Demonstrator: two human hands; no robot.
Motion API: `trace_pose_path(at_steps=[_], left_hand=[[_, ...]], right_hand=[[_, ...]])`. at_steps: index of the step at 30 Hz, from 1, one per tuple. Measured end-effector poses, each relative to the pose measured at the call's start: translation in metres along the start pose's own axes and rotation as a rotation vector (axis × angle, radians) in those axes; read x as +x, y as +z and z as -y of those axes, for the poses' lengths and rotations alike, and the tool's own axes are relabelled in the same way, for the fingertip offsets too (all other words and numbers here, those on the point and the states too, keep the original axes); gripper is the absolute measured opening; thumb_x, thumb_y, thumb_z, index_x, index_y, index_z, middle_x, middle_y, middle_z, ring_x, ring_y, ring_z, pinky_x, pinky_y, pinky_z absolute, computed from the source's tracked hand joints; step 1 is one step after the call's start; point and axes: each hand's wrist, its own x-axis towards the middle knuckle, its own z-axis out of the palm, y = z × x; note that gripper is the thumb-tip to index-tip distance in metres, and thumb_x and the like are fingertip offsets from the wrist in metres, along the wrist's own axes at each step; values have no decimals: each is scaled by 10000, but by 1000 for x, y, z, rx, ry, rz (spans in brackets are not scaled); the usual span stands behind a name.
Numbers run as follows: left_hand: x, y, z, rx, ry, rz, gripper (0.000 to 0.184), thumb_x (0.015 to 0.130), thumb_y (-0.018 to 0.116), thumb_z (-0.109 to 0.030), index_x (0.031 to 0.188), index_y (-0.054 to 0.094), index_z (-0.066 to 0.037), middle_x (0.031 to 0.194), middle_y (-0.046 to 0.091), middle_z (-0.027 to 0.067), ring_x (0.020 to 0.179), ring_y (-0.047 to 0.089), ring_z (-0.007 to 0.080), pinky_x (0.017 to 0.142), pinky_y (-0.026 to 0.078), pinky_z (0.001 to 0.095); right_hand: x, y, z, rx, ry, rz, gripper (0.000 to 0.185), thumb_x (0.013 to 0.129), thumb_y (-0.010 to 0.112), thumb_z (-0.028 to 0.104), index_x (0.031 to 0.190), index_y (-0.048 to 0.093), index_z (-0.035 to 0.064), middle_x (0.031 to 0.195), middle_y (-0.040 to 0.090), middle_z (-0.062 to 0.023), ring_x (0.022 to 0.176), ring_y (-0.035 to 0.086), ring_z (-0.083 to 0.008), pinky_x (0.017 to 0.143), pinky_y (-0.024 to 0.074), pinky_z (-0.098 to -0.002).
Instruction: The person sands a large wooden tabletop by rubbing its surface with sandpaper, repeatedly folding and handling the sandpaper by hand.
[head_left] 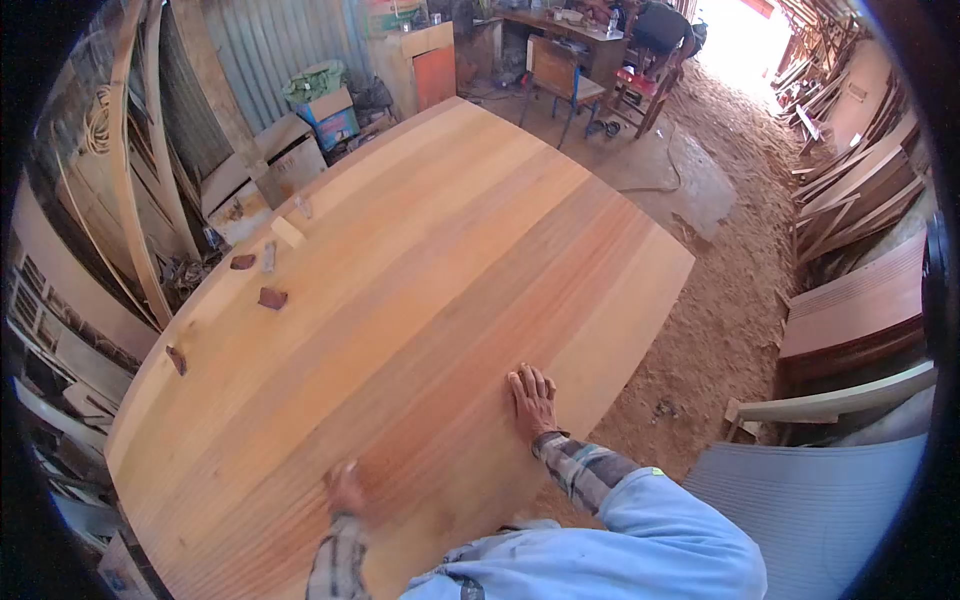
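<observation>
A large wooden panel, made of boards joined side by side in yellow and reddish tones, stretches out in front of me. My right hand lies on the panel near its right edge, fingers apart and holding nothing that I can see. Lower down, my left hand is over the panel and smeared by motion, so its fingers and anything under them are unclear. Along the panel's far left side lie a small pale wood block, a greyish strip and several dark reddish-brown pieces.
Leaning timber and a corrugated metal wall stand to the left, beside cardboard boxes. Chairs and a desk are at the back. Stacked planks and sheets line the right beyond the dirt floor.
</observation>
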Motion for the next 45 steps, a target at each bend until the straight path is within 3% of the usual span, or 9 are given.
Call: trace_pose_path(at_steps=[6,13,16,28,32,36,40,42,45], left_hand=[[171,98,-166,-261,21,184,195,818,625,-129,1011,654,-116,954,634,137,970,582,335,877,449,429],[20,1,4,-145,43,30,219,767,597,-14,967,660,-75,936,638,126,934,580,345,817,468,430],[-36,-69,57,-144,-215,143,164,813,605,-66,965,663,-87,950,644,133,936,568,349,832,461,452],[188,122,-163,-395,-27,237,147,845,557,-100,951,657,-118,1029,644,147,988,584,366,812,475,460],[108,53,-48,-382,123,130,95,837,612,-114,909,670,-93,1009,652,136,939,605,366,803,489,470],[10,-34,21,-34,-128,183,203,831,602,-58,1009,690,-95,959,637,146,893,584,360,788,487,440],[60,29,-39,-199,89,-41,276,822,589,-33,1077,669,-100,930,630,147,882,579,349,765,481,439],[113,88,-108,-292,-142,126,214,884,529,-93,1055,658,-111,947,634,133,923,583,351,798,484,455],[183,135,-170,-184,146,65,245,824,541,-90,1053,630,-102,1101,596,105,1090,531,305,863,471,437]], right_hand=[[-8,17,-5,48,-15,-27,380,896,519,209,1266,489,127,1389,418,-133,1327,348,-308,1081,253,-483],[-3,7,-4,61,-13,19,433,883,530,201,1306,474,132,1414,399,-132,1347,327,-306,1101,225,-478],[0,5,-3,54,4,37,456,869,543,193,1313,469,119,1420,392,-137,1351,321,-310,1102,221,-479],[-4,14,-14,39,-36,5,482,846,547,171,1318,465,113,1432,396,-132,1353,333,-296,1093,240,-470],[-6,23,-16,-9,-17,19,477,855,553,194,1319,468,121,1439,396,-128,1350,338,-297,1101,223,-469],[-5,17,-6,18,10,33,445,888,529,191,1323,467,124,1437,398,-128,1348,338,-307,1105,209,-474],[-3,17,-2,-4,-7,83,410,911,509,193,1314,472,121,1442,394,-123,1344,342,-306,1106,211,-472],[0,20,-3,-26,1,44,407,914,506,194,1315,475,131,1452,390,-117,1357,334,-296,1109,217,-460],[-4,30,-11,-69,-9,53,419,912,513,193,1327,472,151,1459,388,-113,1372,322,-287,1112,220,-450]])
